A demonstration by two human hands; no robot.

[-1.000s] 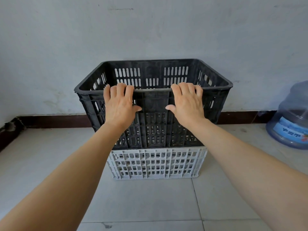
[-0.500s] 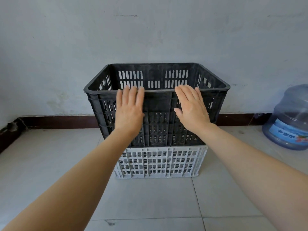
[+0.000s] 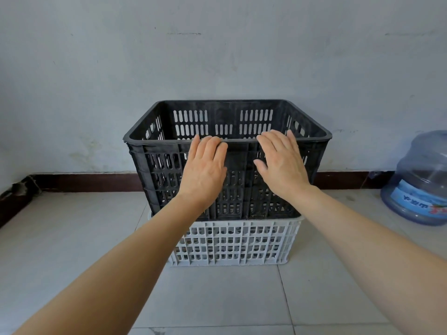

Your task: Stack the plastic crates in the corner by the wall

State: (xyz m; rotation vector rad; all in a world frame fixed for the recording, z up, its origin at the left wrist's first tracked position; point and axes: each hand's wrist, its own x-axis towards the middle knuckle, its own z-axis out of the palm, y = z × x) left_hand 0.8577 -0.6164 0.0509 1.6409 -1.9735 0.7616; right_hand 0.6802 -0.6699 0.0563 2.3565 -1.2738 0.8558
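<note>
With the black crate (image 3: 227,160) already nested in the white crate (image 3: 232,243) near the far wall (image 3: 217,56), the left hand (image 3: 205,170) and right hand (image 3: 281,163), fingers flat and gripping nothing, should push evenly so the stack slides straight.

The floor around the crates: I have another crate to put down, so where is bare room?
Bare tile lies left of the white crate, out to the dark skirting, and in front of it, between the forearms. To the right it is tighter: the water jug stands by the wall. Both hands, left hand and right hand, are spread open at the black crate's front.
</note>
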